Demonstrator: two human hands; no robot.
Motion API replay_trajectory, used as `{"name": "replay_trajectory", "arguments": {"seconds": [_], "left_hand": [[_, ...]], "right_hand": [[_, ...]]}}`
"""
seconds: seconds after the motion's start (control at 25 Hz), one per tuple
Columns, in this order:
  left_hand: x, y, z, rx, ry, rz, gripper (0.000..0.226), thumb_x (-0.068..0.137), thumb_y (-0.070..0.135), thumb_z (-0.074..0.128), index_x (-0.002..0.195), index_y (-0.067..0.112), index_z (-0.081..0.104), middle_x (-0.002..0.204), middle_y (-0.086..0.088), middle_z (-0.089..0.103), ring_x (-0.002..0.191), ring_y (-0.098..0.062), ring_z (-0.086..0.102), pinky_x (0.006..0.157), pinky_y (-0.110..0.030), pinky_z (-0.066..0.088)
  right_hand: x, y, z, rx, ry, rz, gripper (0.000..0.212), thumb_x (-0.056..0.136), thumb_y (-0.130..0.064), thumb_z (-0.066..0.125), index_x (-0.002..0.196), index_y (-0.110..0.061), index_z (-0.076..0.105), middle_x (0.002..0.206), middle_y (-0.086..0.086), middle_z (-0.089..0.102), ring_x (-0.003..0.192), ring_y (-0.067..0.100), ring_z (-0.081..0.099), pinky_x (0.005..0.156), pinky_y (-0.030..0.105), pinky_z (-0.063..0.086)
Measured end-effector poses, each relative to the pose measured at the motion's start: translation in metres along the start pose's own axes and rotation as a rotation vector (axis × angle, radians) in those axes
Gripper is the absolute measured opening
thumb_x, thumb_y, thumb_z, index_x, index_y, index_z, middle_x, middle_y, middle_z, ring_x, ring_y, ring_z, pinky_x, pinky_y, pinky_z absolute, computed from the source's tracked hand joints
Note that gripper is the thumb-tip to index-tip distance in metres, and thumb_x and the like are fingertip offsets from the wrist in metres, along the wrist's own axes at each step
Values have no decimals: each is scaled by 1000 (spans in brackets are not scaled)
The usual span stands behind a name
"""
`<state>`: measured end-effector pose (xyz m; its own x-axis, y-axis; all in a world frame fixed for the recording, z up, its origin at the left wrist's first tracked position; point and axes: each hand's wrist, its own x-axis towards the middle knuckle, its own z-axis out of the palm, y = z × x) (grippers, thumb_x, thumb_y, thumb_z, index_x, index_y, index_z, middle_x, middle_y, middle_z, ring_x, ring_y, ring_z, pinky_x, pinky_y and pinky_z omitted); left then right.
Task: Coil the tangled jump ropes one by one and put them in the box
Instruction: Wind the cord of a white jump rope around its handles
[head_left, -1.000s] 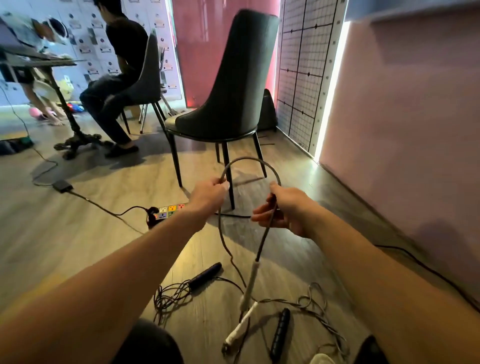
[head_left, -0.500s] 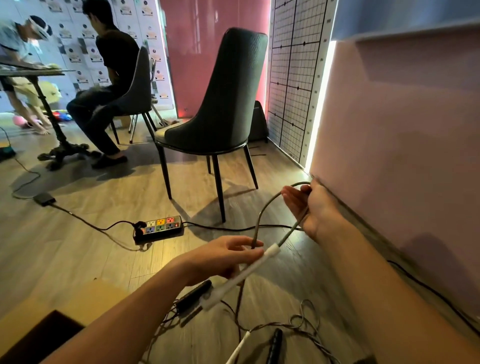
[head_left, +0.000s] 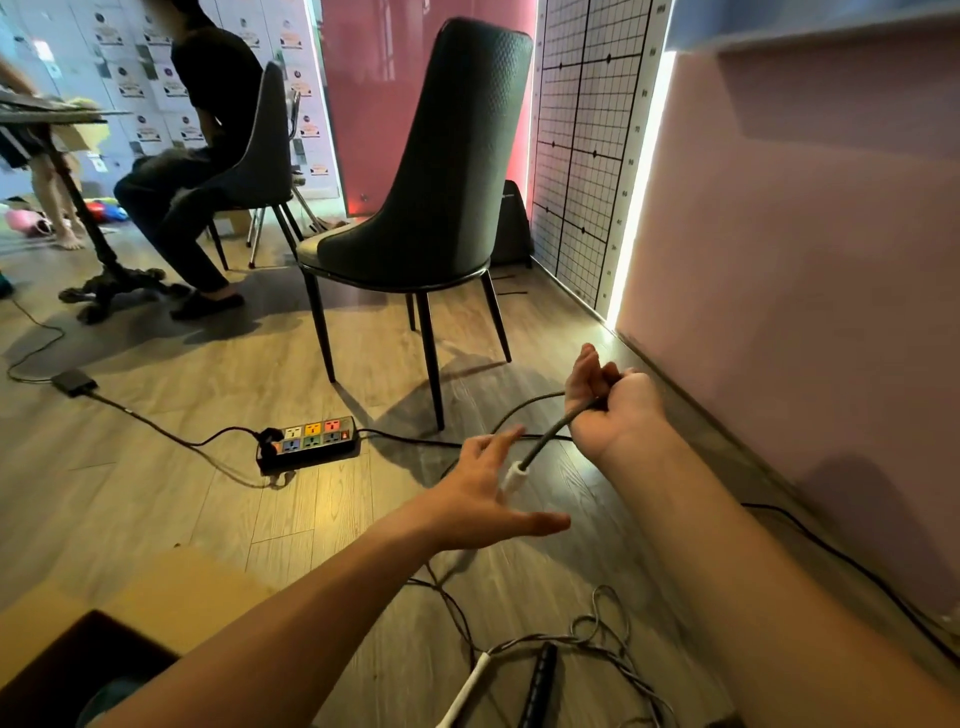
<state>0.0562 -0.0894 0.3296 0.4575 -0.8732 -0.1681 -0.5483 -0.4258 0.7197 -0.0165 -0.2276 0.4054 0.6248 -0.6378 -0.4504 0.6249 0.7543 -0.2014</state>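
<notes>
My right hand (head_left: 610, 400) is raised near the pink wall and grips the grey cord of a jump rope (head_left: 548, 434). The cord runs down-left to its white handle (head_left: 514, 475), which hangs partly behind my left hand (head_left: 488, 491). My left hand is spread with straight fingers and holds nothing. On the floor below lie tangled rope cords (head_left: 597, 636), a second white handle (head_left: 470, 686) and a black handle (head_left: 540, 686). A cardboard box (head_left: 171, 597) with a dark opening sits at the bottom left.
A dark chair (head_left: 431, 197) stands ahead on the wooden floor. A multicoloured power strip (head_left: 311, 441) with black cables lies left of my hands. A seated person (head_left: 192, 171) and a table base are at the far left. The pink wall runs along the right.
My left hand has let go of the white handle and spread its fingers. My right hand keeps gripping the cord near the wall, and the handle now dangles from it.
</notes>
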Motion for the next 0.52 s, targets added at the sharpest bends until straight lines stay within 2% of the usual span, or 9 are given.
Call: {"name": "replay_trajectory", "arguments": {"seconds": [0.04,0.08,0.12,0.16,0.24,0.32,0.36,0.44,0.52], "left_hand": [[1,3,1,21,12,15,64,83,58,68,138,30,48,147,1,39,126,-12,47,110,-37,41],[2,6,0,21,12,18,35,94,50,59,118,25,64,129,-1,58,110,-9,59,102,-37,48],[0,8,-2,-26,-7,11,30,99,44,51,101,19,67,107,-3,68,90,-7,66,90,-35,53],[-2,8,-4,-126,-35,-4,36,101,43,48,90,14,65,86,-3,69,70,-8,66,76,-31,55],[-8,9,-16,-352,-24,-13,41,95,49,54,82,10,56,62,0,53,51,-11,52,55,-27,50],[-17,8,-30,-550,3,34,37,90,50,59,81,15,51,60,3,39,49,-9,35,44,-22,36],[-19,7,-36,-649,-15,54,34,92,48,57,79,18,48,59,4,35,49,-9,29,42,-21,27],[-22,7,-41,-793,-61,71,33,96,45,51,73,22,44,58,5,29,47,-8,21,41,-22,16],[-25,9,-44,-929,-95,77,34,96,45,49,71,22,42,57,5,25,45,-7,18,40,-21,14]], "right_hand": [[0,1,0,13,1,7,33,107,-24,38,81,-7,48,74,17,65,40,21,65,40,24,54],[1,1,1,4,6,9,33,107,-24,38,81,-7,48,74,17,66,42,22,65,40,24,54],[1,-1,2,-52,9,3,33,107,-25,39,80,-8,49,73,16,67,46,21,66,42,24,54],[3,-5,2,-183,10,-24,33,106,-27,41,80,-9,51,70,14,69,53,21,67,45,24,55],[7,-15,-1,-689,43,-149,35,102,-37,48,81,-11,58,72,8,72,69,21,68,57,29,57],[8,-22,-10,-1253,123,-367,47,95,-53,51,77,-11,65,77,6,73,74,21,68,67,36,58],[7,-23,-14,-1460,164,-493,54,92,-59,50,71,-11,64,73,5,71,71,21,66,67,37,57],[3,-22,-17,-1740,201,-739,59,90,-64,51,59,-14,53,62,1,59,62,21,56,54,30,44],[0,-16,-17,-1852,126,-983,49,88,-62,57,69,-18,50,72,-2,53,69,18,51,56,28,38]]}}
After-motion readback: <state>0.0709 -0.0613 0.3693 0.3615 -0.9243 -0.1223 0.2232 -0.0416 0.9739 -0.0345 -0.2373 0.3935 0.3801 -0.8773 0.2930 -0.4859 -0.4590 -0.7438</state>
